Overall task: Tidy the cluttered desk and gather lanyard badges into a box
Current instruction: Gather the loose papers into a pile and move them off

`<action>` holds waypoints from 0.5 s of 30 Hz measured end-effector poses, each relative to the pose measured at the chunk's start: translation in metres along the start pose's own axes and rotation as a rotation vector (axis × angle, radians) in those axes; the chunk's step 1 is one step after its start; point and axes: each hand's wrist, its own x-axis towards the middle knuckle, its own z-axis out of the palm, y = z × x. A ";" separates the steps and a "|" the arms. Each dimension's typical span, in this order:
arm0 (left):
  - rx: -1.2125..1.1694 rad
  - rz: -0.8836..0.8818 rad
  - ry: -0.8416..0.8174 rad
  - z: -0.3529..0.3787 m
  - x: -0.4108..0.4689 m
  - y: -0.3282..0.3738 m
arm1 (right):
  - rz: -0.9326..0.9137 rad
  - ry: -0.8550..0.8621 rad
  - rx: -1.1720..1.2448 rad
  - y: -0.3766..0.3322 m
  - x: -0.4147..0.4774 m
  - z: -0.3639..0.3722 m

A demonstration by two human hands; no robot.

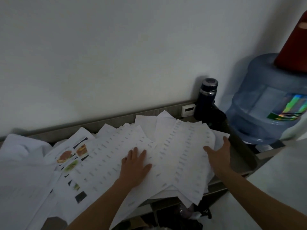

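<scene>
dim, grey cast | soft blur throughout | print on sheets point(166, 146) unreadable | wide-angle bowing at edges | faint shadows

Grey desk point(116, 121): scattered printed sheets point(174, 146), white cloth point(20, 146) left, dark flask point(208, 95) back-right.

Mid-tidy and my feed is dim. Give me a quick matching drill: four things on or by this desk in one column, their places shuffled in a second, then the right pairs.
Things:
1. dark blue metal flask
2. large translucent blue water jug
3. printed sheet with food photos
4. left hand

Places:
A. pressed flat on the spread white printed sheets
B. far right, with a red object on top
C. upright at the back, near the white wall
D. left part of the paper spread

Pairs: 1-C, 2-B, 3-D, 4-A.
</scene>
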 end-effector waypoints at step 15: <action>0.015 -0.024 0.000 -0.002 -0.006 -0.033 | -0.145 -0.160 -0.337 -0.043 0.037 0.014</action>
